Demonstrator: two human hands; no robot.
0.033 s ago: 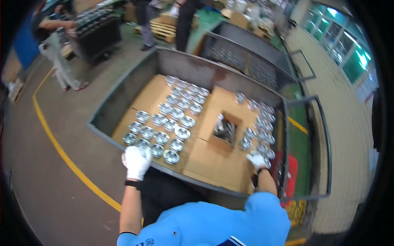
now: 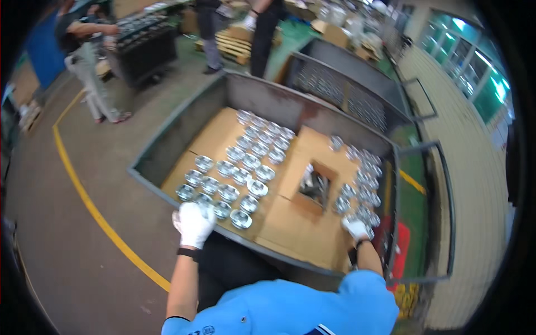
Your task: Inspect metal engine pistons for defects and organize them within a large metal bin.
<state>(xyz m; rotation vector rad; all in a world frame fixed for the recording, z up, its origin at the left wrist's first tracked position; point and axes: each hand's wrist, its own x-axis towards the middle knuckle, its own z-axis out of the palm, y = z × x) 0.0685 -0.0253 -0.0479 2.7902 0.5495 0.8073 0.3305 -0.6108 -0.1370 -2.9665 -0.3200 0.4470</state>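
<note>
My left hand (image 2: 195, 225) is at the metal bin's (image 2: 265, 94) near edge beside shiny parts (image 2: 241, 219), my right hand (image 2: 356, 228) by others along its right edge; whether either grips, I can't tell. Best work gently, knocking no neighbours.

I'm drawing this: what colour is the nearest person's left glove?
The left glove is white, clearest in the head view.
</note>
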